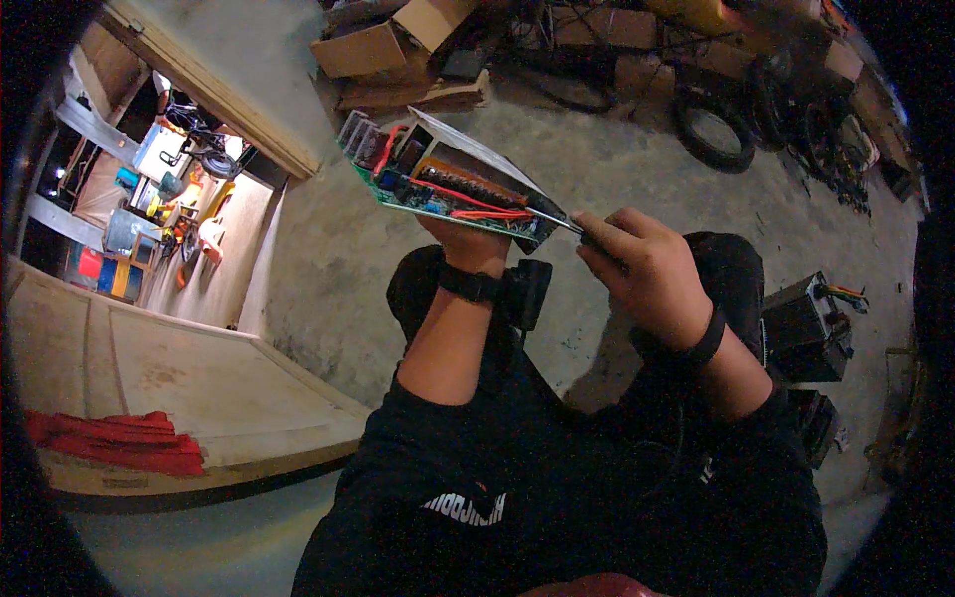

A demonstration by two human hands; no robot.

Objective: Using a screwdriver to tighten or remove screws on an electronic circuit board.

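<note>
Green circuit board [453, 194] rests up on the left hand [468, 244], so the right hand [647, 274], fingers wrapped around a screwdriver [557, 219], can poke its edge.

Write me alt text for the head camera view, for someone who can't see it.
A seated person's left hand holds up a green circuit board with red wires, while the right hand touches a thin metal tool to its edge. Below lies a concrete floor, with tyres and cardboard boxes beyond, and a red cloth on a wooden platform to the left.
</note>
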